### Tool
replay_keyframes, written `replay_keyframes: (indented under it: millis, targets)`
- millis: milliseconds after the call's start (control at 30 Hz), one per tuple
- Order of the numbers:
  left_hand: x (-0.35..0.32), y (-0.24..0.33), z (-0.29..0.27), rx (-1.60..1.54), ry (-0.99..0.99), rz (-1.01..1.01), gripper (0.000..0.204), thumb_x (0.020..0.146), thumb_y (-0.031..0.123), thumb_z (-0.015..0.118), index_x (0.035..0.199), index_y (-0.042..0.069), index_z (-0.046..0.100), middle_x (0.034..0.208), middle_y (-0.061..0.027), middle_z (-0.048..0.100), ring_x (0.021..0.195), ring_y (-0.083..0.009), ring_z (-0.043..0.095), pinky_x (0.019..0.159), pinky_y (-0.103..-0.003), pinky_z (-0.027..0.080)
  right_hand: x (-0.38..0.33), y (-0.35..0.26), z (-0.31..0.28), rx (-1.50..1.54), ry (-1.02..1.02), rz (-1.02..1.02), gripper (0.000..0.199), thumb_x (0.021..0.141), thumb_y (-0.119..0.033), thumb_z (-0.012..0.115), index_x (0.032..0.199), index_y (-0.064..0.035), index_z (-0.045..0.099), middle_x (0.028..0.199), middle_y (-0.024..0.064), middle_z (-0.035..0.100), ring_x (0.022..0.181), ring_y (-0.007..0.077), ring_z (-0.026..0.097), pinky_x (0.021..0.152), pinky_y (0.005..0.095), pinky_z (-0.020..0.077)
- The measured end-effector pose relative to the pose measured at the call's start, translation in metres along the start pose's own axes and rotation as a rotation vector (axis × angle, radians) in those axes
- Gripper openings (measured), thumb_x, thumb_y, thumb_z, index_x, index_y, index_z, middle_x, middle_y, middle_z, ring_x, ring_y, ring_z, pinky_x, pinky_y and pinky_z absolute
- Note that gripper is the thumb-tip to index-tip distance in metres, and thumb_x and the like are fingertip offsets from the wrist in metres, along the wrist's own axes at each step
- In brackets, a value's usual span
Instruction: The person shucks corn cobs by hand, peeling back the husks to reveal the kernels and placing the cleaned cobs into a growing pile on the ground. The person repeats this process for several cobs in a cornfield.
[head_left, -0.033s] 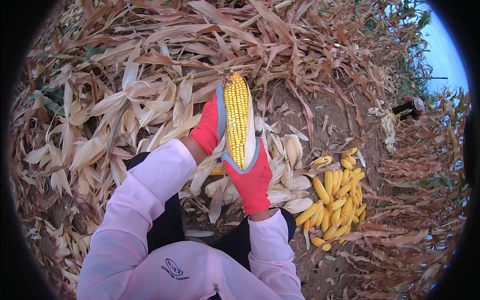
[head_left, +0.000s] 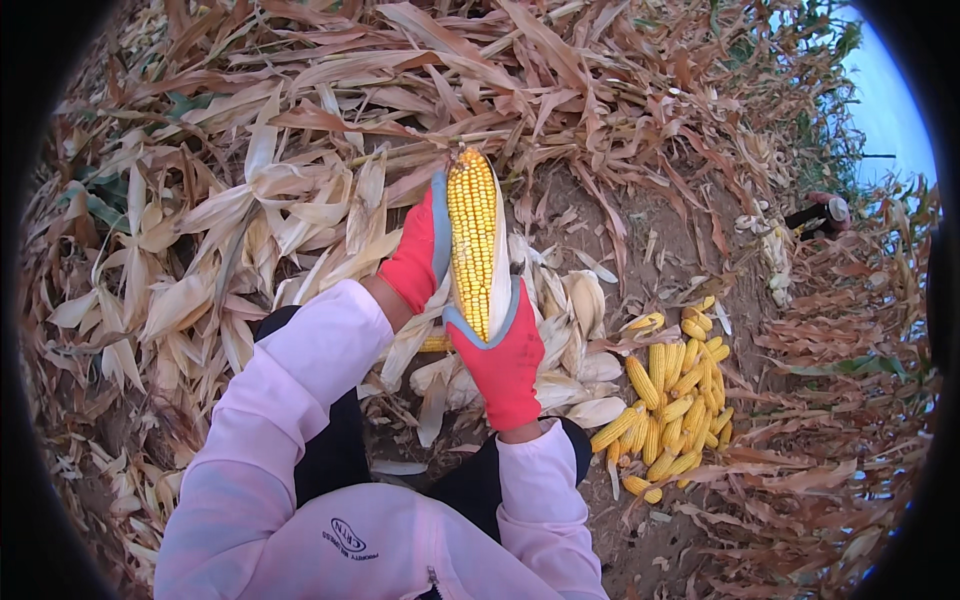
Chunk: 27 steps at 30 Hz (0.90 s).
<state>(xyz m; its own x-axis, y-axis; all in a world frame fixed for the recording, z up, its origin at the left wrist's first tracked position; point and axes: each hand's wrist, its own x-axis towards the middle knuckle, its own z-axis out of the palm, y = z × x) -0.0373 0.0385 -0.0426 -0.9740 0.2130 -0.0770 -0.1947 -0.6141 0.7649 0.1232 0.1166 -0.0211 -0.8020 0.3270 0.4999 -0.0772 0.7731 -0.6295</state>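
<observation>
— Where does the corn cob (head_left: pixel 472 240) sit between the hands?
— Upright, long axis pointing away from the person. The left hand (head_left: pixel 420 255) is wrapped against the cob's left flank; the right hand (head_left: pixel 500 360) grips its base and the pale husk (head_left: pixel 500 270) from below.
— And right of the cob?
— The pile of husked cobs (head_left: pixel 670 400) on the ground, nearer the right hand.

Packages: none | Signs: none | Screens: none | Labels: one small dark printed emblem (head_left: pixel 352 537), oval with a line of lettering under it, on the front of the person's pale pink garment, lower centre of view
</observation>
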Motion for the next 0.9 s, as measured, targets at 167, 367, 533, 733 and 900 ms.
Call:
replay_keyframes:
  millis: [167,367,533,733,900]
  targets:
    - [-0.006,0.023,0.009,-0.116,-0.040,-0.113,0.048,0.101,0.045,0.036,0.125,0.009,0.056,0.111,0.0004,0.062,0.098,-0.0110,0.058,0.089,-0.026,0.046,0.000,-0.003,-0.005,-0.017,-0.048,-0.002,0.090,0.064,-0.040,0.083,0.132,0.0027,0.043,0.101,0.0169,0.062,0.084,0.0308,0.065,0.067,0.0390,0.0531]
    - [-0.003,0.016,-0.004,-0.276,-0.148,-0.132,0.039,0.102,0.038,0.037,0.116,0.009,0.059,0.104,-0.0015,0.065,0.092,-0.0122,0.061,0.085,-0.027,0.049,0.000,-0.004,-0.016,0.014,-0.094,-0.018,0.095,0.063,-0.044,0.084,0.134,0.0030,0.042,0.105,0.0173,0.061,0.084,0.0315,0.066,0.067,0.0387,0.0533]
    - [-0.003,0.021,-0.007,-0.325,-0.248,-0.192,0.039,0.101,0.038,0.038,0.113,0.007,0.059,0.100,-0.0052,0.066,0.089,-0.0154,0.063,0.081,-0.030,0.052,0.006,-0.009,-0.025,0.149,-0.178,0.048,0.089,0.064,-0.034,0.085,0.133,0.0025,0.042,0.110,0.0189,0.062,0.093,0.0298,0.066,0.076,0.0364,0.0533]
    - [-0.005,0.040,0.018,-0.397,-0.332,-0.298,0.073,0.092,0.062,0.035,0.132,0.003,0.047,0.119,-0.0191,0.058,0.109,-0.0332,0.059,0.094,-0.048,0.048,0.014,-0.006,-0.024,0.695,-0.350,0.287,0.072,0.073,-0.018,0.080,0.133,0.0002,0.044,0.110,0.0107,0.062,0.094,0.0170,0.062,0.080,0.0291,0.0504]
    - [-0.006,0.060,0.029,-0.414,-0.518,-0.281,0.075,0.092,0.064,0.037,0.132,0.001,0.046,0.121,-0.0188,0.058,0.110,-0.0307,0.059,0.095,-0.045,0.049,0.015,0.001,-0.023,1.174,-0.505,0.673,0.064,0.077,-0.008,0.074,0.133,-0.0014,0.044,0.114,0.0028,0.057,0.098,0.0099,0.055,0.083,0.0248,0.0473]
